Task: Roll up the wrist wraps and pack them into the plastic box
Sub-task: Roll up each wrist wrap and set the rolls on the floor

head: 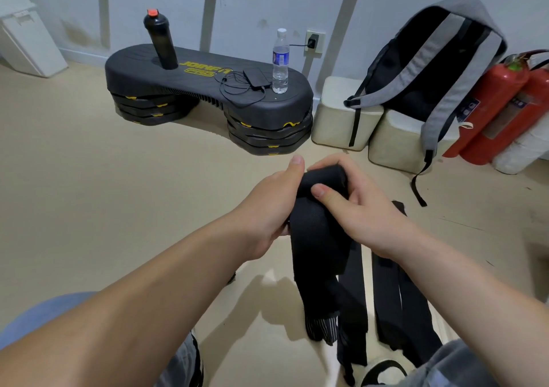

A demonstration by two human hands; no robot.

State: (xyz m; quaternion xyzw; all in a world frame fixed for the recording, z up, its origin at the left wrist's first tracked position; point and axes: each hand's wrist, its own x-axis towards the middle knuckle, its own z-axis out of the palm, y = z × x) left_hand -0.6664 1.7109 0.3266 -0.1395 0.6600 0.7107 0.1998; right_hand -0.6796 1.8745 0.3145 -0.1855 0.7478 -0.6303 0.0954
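Left hand [273, 205] and right hand [353, 199] both gripped the rolled top of a long black fabric wrist wrap [315, 238].

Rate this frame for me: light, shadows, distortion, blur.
Head view: even indoor light with no strong glare. Soft shadows of the arms fall on the floor. Wide-angle bending tilts the wall stripes and the backpack outward towards the edges. The left hand, right hand and wrist wrap are sharp, though the black fabric shows little detail.
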